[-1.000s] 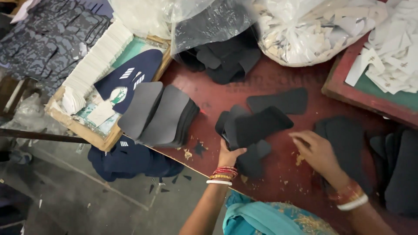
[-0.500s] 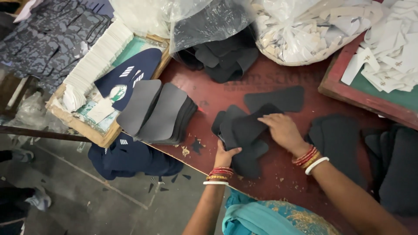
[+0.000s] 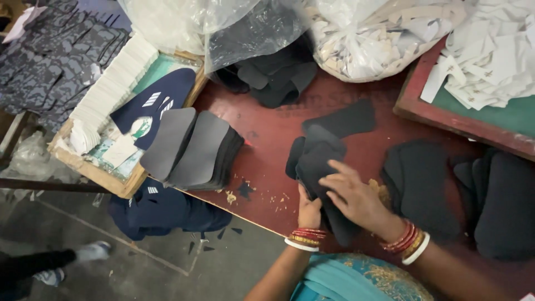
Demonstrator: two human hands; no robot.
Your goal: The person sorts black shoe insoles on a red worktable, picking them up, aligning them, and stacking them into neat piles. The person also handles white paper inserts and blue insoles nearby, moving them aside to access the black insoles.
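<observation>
Black foam-like cut pieces (image 3: 320, 159), insole-shaped, lie in a loose overlapping pile near the front edge of the red bench (image 3: 267, 128). Right hand (image 3: 356, 195) flat on top of the pile, fingers spread, pressing and gathering rather than pinching. Left hand (image 3: 308, 210) comes up from the bench edge and grips the near end of the same pile, thumb on top, fingers hidden beneath. Both wrists carry red and white bangles. Judgement: the pile is uneven and fanned, so a lift from one end could let the lower pieces slide out; the bench edge is just beside the left hand, and anything slipping would likely drop to the floor (image 3: 167, 262), where small dark scraps already lie. Bangles could also snag a loose edge. Outward: a single black piece (image 3: 345, 117) lies apart behind the pile; further black stacks (image 3: 423, 184) to the right could get mixed in if nudged. To the left, a fanned grey stack (image 3: 192, 147) overhangs a wooden tray (image 3: 100, 173) holding white strips and a navy piece. Clear plastic bags (image 3: 368, 39) of white and dark offcuts crowd the far side. Someone else's shoe (image 3: 92, 251) shows at lower left.
</observation>
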